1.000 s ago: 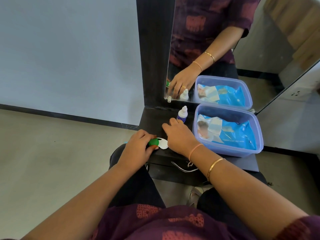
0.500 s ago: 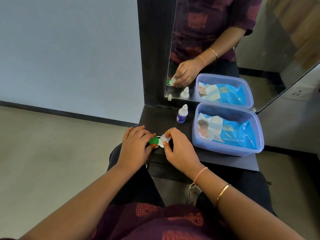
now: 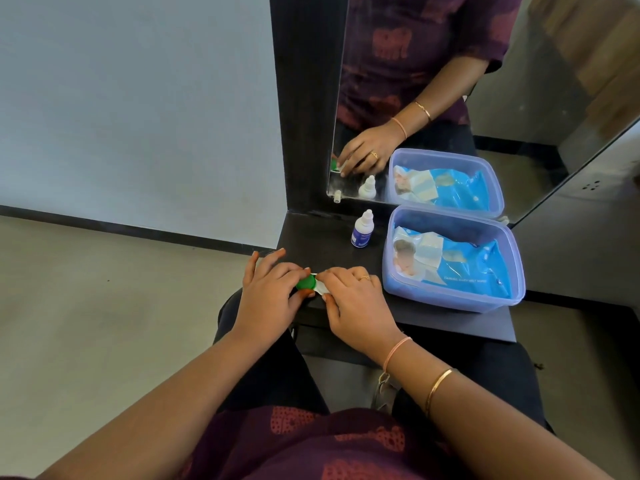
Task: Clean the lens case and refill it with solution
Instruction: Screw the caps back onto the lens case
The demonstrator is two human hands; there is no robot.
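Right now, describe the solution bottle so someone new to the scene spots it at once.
Find the dark shelf under the mirror. Left of the bluish plastic tub, close to the mirror's foot, stands the solution bottle: small, white, narrow cap, blue label. It's the only upright thing on the shelf; the green-and-white lens case lies flat at the front edge.

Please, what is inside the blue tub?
Inside the tub lies a blue pack of wet wipes. Anything under the pack is covered, so I cannot tell.
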